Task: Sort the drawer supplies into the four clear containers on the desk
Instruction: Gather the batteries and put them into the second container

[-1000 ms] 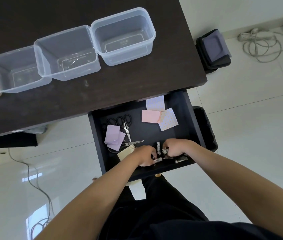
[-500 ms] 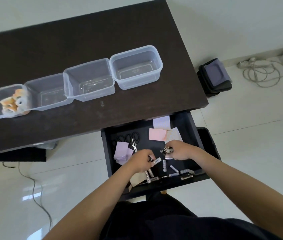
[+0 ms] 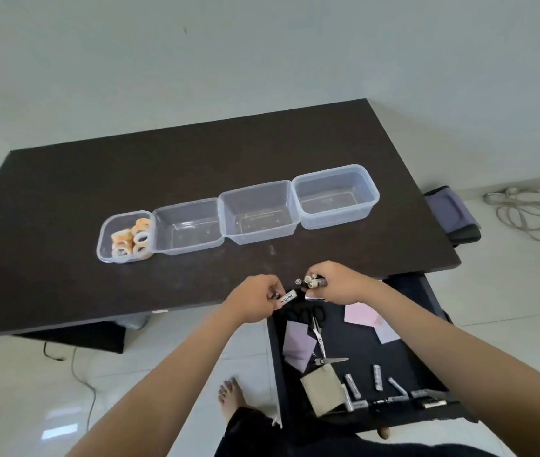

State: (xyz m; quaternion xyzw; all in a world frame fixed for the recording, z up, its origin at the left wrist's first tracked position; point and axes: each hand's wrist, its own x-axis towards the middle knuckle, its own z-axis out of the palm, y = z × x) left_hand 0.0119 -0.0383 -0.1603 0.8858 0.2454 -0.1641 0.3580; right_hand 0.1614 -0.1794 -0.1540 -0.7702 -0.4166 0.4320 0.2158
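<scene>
My left hand [image 3: 253, 301] grips white batteries [image 3: 286, 297] above the desk's front edge. My right hand [image 3: 338, 282] grips a bundle of several batteries [image 3: 312, 282], ends pointing left. Four clear containers stand in a row on the dark desk [image 3: 64, 199]: the leftmost [image 3: 105, 237] holds tape rolls [image 3: 131, 240], the other three [image 3: 163, 225] [image 3: 255, 216] [image 3: 336, 197] hold nothing. Below, the open drawer [image 3: 273, 357] contains scissors [image 3: 319, 338], purple notes [image 3: 296, 344], pink notes [image 3: 361, 315], a tan pad [image 3: 323, 392] and several loose batteries [image 3: 377, 377].
A dark bag [image 3: 453, 216] and a coil of white cable [image 3: 532, 212] lie on the tiled floor right of the desk. A thin cord [image 3: 80, 380] trails under the desk at left. My bare foot [image 3: 230, 399] stands beside the drawer.
Both hands have risen out of the drawer with batteries and now hover over the desk's front edge. The view has tilted up, showing the whole desk and wall.
</scene>
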